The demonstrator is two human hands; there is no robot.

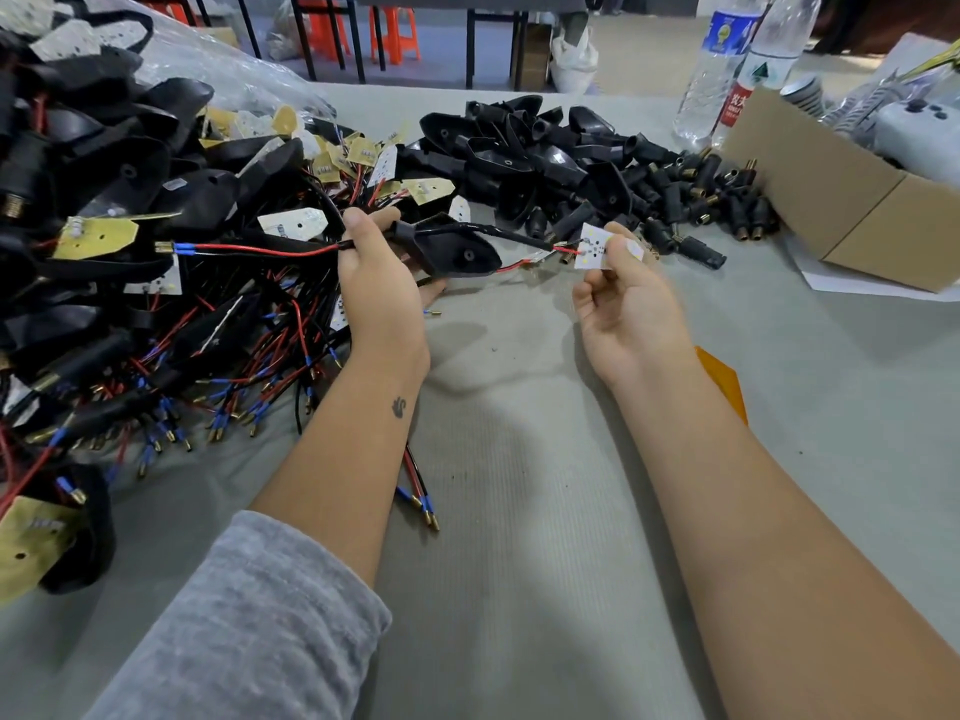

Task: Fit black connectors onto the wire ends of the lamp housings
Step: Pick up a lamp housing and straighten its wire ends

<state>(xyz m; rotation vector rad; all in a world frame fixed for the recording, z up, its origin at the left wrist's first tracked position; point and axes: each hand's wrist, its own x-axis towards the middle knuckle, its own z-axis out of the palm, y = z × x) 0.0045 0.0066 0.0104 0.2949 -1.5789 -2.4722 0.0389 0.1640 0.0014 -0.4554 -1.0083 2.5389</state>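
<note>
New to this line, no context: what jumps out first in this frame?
The two bare hands at centre: the left hand holds a black lamp housing, and the right hand pinches its small white LED board. Next, the big tangle of wired housings heaped on the left, red and black leads spilling out. Behind the hands lies a pile of loose black connectors, beside a cardboard box.

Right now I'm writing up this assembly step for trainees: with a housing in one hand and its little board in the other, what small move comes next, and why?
Probably let go of the white LED board and reach the right hand to the loose black connectors just beyond it. The left hand already grips the lamp housing and its wires, and neither hand holds a connector.
</note>
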